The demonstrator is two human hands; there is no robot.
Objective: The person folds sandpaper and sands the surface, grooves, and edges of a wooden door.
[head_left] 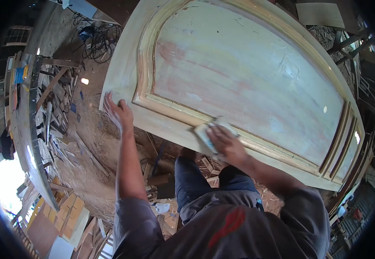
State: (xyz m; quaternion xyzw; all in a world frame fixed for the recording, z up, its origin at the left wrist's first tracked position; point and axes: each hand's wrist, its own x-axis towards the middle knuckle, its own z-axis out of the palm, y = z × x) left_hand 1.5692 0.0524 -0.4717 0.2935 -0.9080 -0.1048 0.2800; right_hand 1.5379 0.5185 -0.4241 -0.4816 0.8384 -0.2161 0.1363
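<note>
A large pale wooden door panel (239, 69) with a curved, moulded frame lies in front of me. My left hand (119, 113) is on its near left corner, fingers over the edge and thumb apart on the top face. Farther right, my right hand (226, 140) presses a pale, flat piece of sandpaper (205, 134) onto the near frame rail and its moulding (183, 113). The sandpaper is smeared by motion, and part of it is hidden under my fingers. Pinkish and yellowish smears mark the panel's middle.
Wood scraps (60, 101) and shavings cover the dirt floor. Tangled cables (97, 45) lie at the back left. A long curved board (28, 125) stands at the left, with cut wood blocks (69, 211) below it. More boards (321, 15) are at the far right.
</note>
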